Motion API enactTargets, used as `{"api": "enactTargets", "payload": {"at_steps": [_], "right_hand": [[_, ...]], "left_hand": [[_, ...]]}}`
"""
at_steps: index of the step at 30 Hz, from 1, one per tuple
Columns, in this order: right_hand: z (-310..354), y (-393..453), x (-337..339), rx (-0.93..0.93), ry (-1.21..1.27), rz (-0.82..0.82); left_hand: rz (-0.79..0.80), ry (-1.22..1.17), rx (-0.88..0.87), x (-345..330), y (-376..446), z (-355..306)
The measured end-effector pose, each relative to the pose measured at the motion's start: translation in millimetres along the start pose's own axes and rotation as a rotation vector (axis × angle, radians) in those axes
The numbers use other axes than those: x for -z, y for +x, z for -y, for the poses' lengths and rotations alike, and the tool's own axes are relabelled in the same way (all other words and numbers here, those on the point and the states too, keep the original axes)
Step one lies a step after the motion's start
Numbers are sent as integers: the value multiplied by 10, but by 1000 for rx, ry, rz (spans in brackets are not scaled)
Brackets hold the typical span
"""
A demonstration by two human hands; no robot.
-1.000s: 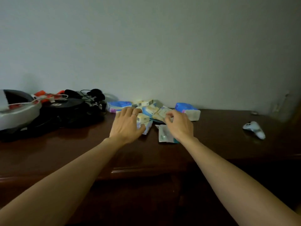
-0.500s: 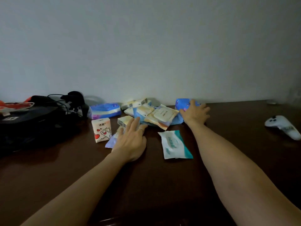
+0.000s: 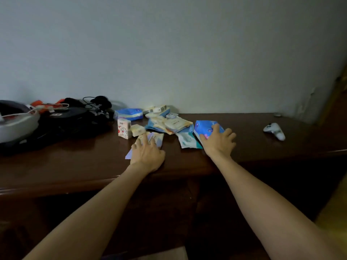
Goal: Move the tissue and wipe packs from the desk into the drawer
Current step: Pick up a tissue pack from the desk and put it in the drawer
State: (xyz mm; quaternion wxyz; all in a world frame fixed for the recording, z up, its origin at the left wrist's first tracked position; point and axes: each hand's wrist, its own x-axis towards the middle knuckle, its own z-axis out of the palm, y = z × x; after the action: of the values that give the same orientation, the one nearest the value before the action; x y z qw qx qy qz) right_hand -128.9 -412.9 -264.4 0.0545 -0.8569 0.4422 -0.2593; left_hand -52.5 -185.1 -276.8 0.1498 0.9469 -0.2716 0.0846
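Observation:
A heap of tissue and wipe packs (image 3: 170, 123) lies on the dark wooden desk (image 3: 75, 164) near the wall. My right hand (image 3: 218, 142) grips a bright blue tissue pack (image 3: 204, 127) at the heap's right side. My left hand (image 3: 147, 153) presses flat on a pale lilac pack (image 3: 157, 138) near the desk's front edge. A white and teal wipe pack (image 3: 187, 140) lies between my hands. A small white carton with red print (image 3: 124, 128) stands to the left, with a cream pack (image 3: 138, 130) beside it. A blue pack (image 3: 129, 113) lies by the wall. No drawer is visible.
A black bag with cables (image 3: 75, 119) and a grey case (image 3: 16, 124) fill the desk's left end. A white controller (image 3: 275, 130) lies at the far right. The desk front below is dark. A pale board corner (image 3: 169, 255) shows at the bottom.
My right hand has closed on the blue pack and pulled it toward the front edge. My left hand slid the lilac pack toward me. The camera view has pulled back and dropped.

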Motion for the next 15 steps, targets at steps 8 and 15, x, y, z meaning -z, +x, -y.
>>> {"api": "enactTargets", "payload": {"at_steps": [8,15], "right_hand": [[-91,-1714,331,37,300,-270],[-254,-3026,-169,163,807,-282]], "left_hand": [[-242,181,-154,17,-1461,74],[-327,-75,-116,-254,-2320,233]]}}
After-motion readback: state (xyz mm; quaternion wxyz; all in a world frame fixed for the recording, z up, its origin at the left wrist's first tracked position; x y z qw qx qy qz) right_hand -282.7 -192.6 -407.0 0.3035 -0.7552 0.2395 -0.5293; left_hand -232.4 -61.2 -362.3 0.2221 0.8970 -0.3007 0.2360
